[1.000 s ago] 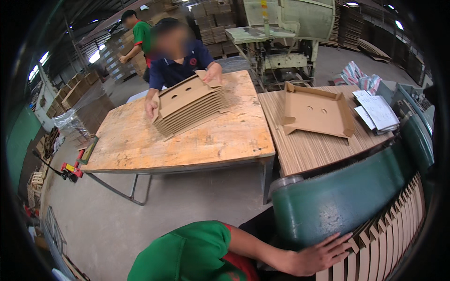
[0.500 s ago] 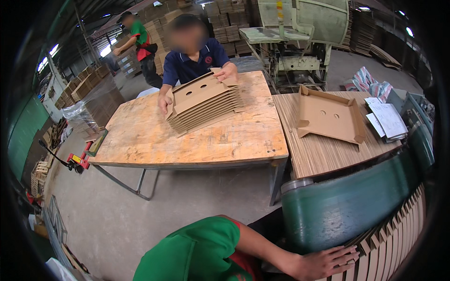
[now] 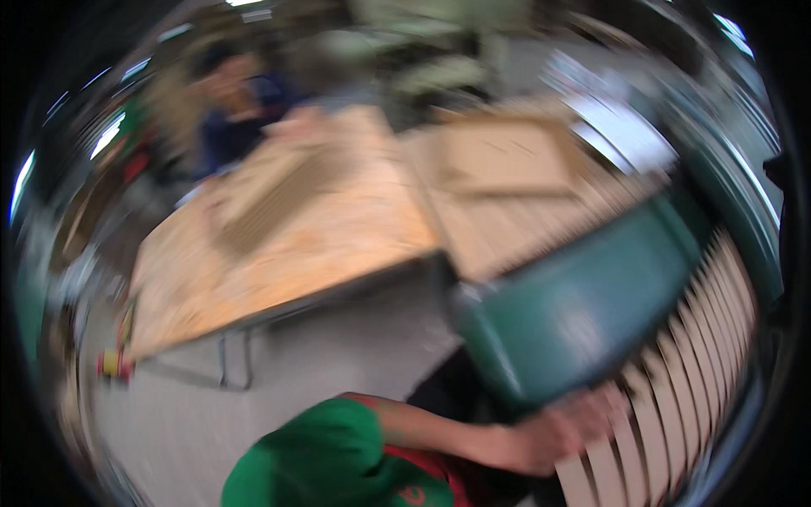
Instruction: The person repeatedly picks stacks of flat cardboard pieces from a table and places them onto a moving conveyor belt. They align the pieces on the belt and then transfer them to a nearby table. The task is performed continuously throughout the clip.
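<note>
My left hand (image 3: 570, 429) reaches in from the green-sleeved arm at the bottom and lies against the near end of a row of folded brown cardboard pieces (image 3: 667, 406). These stand on edge, side by side, along the green conveyor belt (image 3: 583, 296). Motion smears the fingers, so I cannot make out whether they grip a piece or only rest on it. My right hand is outside the picture.
Beyond the belt, an open cardboard tray (image 3: 507, 156) and white papers (image 3: 625, 131) lie on a striped table. On the wooden table (image 3: 355, 220) to the left, a co-worker in dark blue handles a stack of cardboard trays (image 3: 270, 194). Everything is blurred.
The view has swung and tilted, shifting the tables left in the picture. My left hand, spread on the cardboard edges before, is now blurred there. The co-worker still has the stack.
</note>
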A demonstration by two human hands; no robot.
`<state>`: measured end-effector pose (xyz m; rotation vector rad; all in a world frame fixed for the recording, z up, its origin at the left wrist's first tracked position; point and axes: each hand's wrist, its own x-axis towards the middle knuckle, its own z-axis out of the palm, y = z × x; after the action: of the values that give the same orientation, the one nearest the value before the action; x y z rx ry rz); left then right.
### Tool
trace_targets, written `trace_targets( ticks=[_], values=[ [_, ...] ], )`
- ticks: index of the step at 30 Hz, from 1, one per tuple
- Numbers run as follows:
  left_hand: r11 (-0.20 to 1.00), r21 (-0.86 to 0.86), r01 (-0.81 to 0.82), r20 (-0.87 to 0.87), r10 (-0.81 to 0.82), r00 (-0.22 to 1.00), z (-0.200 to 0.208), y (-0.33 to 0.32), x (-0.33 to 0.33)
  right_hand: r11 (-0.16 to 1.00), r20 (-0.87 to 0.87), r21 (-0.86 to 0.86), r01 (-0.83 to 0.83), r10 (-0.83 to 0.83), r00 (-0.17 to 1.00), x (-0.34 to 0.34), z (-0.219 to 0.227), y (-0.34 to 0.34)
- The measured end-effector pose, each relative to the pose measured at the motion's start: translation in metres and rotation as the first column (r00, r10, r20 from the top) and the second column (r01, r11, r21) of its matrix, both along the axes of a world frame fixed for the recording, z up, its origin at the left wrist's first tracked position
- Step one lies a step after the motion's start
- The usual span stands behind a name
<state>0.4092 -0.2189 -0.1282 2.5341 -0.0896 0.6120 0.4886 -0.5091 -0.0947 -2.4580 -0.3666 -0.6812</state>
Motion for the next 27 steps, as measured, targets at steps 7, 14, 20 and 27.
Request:
trace_targets(
  ticks=[7, 14, 20, 27],
  values=[
    [0.998, -0.035, -0.045, -0.112, 0.041, 0.993, 0.021, 0.004, -0.033, 0.996, -0.149, -0.017, 0.090, -0.092, 0.984, -0.038, -0.004, -0.018],
    [0.990, 0.122, -0.077, 0.045, 0.072, 0.996, 0.029, 0.017, 0.064, 1.000, 0.049, -0.025, -0.001, 0.002, 0.999, 0.058, -0.004, 0.022],
    [0.981, 0.158, -0.110, 0.006, 0.110, 0.994, 0.030, 0.023, 0.117, 0.983, 0.331, -0.182, -0.031, 0.091, 0.939, 0.128, 0.019, 0.025],
    [0.977, 0.184, -0.111, -0.032, 0.119, 0.992, 0.045, 0.020, 0.113, 0.824, 0.132, -0.482, -0.297, 0.404, 0.905, 0.081, 0.000, 0.065]
  ],
)
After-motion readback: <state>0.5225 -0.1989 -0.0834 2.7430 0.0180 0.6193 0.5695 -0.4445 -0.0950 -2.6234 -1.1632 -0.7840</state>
